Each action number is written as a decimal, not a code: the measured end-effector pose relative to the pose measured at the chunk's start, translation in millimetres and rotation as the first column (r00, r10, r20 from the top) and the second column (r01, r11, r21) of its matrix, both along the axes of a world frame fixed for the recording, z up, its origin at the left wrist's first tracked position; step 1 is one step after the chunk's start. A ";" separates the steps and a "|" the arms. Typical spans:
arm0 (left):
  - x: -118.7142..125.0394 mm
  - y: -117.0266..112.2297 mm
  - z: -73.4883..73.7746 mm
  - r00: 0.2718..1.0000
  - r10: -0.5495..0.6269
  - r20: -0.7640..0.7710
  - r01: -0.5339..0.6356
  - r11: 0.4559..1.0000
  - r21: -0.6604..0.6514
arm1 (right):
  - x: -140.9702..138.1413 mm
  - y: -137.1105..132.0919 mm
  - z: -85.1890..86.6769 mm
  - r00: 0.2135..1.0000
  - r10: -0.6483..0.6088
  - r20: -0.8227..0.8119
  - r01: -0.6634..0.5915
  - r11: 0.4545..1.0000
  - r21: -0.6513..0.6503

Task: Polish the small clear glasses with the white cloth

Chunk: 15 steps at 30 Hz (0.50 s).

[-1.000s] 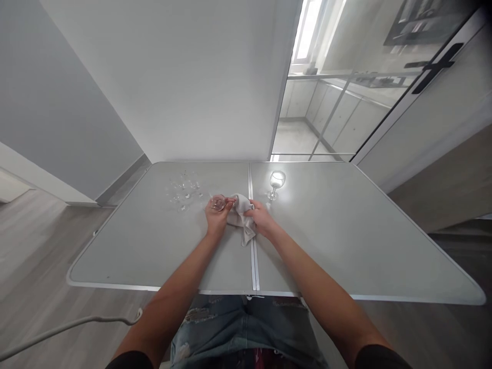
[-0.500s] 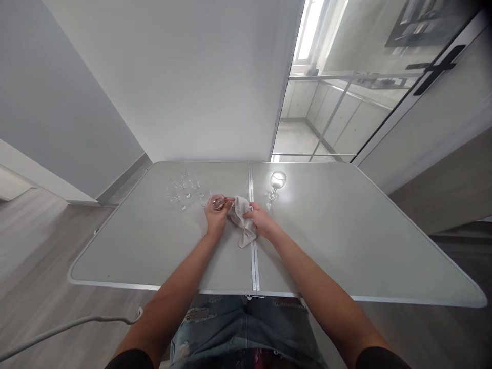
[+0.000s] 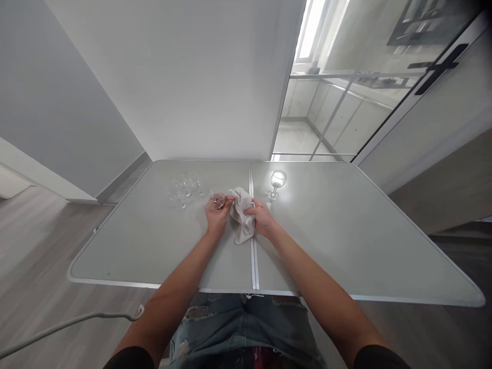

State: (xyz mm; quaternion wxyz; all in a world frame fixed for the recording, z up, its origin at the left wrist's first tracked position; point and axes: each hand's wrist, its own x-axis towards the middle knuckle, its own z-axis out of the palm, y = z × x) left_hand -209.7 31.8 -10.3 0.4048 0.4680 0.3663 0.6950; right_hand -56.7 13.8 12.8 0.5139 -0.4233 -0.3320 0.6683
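Observation:
Over the middle of the table, my left hand (image 3: pixel 218 215) is closed around a clear stemmed glass (image 3: pixel 217 200), which lies tilted with its bowl to the left. My right hand (image 3: pixel 263 218) grips a light grey cloth (image 3: pixel 243 218) that hangs down in folds between both hands. The cloth covers the foot end of the held glass, so that part is hidden. Beyond my right hand, another stemmed glass (image 3: pixel 278 180) stands upright on the table. To the left of my left hand, several clear glasses (image 3: pixel 187 185) stand in a cluster.
The pale folding table (image 3: pixel 330 246) has a metal-edged seam (image 3: pixel 254 266) down its middle. A white wall (image 3: pixel 200 102) rises behind it. A glass door with a black handle (image 3: pixel 440 66) stands at the right. A grey cable (image 3: pixel 77 322) hangs at lower left.
My right hand and the cloth have shifted slightly, and the cloth's folds sit higher and differently around the glass foot. My left hand holds the glass in nearly the same place.

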 end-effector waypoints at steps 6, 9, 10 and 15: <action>0.3 0.5 -0.7 1.000 -0.003 0.024 0.003 1.000 0.021 | 0.5 0.2 0.5 1.000 0.004 -0.001 -0.004 1.000 0.006; -0.2 1.2 -1.8 0.999 -0.007 0.036 0.007 1.000 0.015 | 0.9 0.2 0.8 1.000 0.012 -0.011 -0.012 1.000 -0.001; -0.5 1.5 -2.2 0.999 -0.012 0.045 0.012 1.000 0.013 | 1.2 0.3 0.6 1.000 0.009 -0.004 -0.009 1.000 -0.004; -1.7 1.9 -1.9 0.999 -0.016 0.045 0.015 1.000 0.021 | 3.9 1.8 -1.2 1.000 0.001 0.026 -0.001 1.000 0.013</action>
